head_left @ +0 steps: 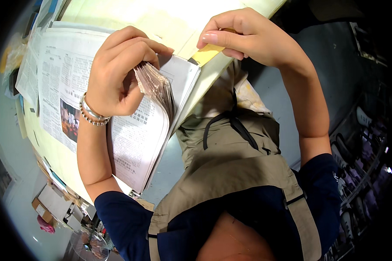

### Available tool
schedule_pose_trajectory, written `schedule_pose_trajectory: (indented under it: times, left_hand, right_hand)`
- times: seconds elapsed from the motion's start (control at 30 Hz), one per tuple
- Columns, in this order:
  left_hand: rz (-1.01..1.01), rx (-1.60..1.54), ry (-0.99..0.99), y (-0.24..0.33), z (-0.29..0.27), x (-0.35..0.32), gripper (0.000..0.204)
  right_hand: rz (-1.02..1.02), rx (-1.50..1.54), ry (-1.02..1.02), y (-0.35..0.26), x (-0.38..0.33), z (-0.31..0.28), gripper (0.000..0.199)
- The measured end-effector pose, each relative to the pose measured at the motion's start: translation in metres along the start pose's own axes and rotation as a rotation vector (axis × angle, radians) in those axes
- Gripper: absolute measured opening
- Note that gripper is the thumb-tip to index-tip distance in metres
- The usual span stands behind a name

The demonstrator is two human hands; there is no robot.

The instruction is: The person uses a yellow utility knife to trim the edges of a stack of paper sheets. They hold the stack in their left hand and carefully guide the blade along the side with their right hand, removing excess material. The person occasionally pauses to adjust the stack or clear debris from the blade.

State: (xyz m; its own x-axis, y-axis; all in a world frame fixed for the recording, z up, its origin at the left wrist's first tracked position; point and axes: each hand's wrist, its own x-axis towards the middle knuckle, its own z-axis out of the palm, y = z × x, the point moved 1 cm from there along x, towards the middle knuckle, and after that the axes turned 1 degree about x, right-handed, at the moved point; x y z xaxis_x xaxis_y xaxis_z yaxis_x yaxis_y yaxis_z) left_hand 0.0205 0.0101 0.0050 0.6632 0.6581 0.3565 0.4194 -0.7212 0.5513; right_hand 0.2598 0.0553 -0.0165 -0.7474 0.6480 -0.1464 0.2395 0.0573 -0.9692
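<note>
A thick stack of newspapers (137,139) lies at the near edge of the pale table, printed side up. My left hand (122,71), with bracelets at the wrist, curls over its near part, thumb tucked under. Beside those fingers, a bundle of thin layers with ragged brownish edges (157,85) bends up; whether it belongs to the newspapers I cannot tell. My right hand (239,39) pinches a flat yellow piece (207,54) between thumb and fingers. Its dark grey tip meets the corner of the stack; the exact kind of piece is unclear.
More newspapers (65,56) lie farther left on the pale table (96,13). My khaki apron (231,169) is close to the table's edge. Below left are a cardboard box (43,211) and a round wire-guarded fan (89,245). Racks (357,174) stand on the right.
</note>
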Motion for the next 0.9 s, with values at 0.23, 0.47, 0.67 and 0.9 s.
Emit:
schedule_pose_trajectory:
  times: [0.23,0.47,0.67,0.9]
  left_hand:
    - [0.043,-0.004,0.007,-0.004,0.000,0.000,0.021]
    - [0.058,-0.182,0.012,-0.015,0.000,-0.009,0.027]
    - [0.003,-0.467,0.149,-0.036,0.005,-0.018,0.024]
    - [-0.114,-0.645,0.267,-0.038,0.001,-0.023,0.026]
  right_hand:
    - [0.040,0.037,0.010,0.000,-0.013,-0.003,0.027]
    - [0.084,0.179,-0.055,-0.006,-0.022,0.045,0.023]
    - [0.213,0.369,-0.098,-0.017,-0.041,0.111,0.020]
    - [0.161,0.427,-0.319,-0.015,-0.061,0.199,0.026]
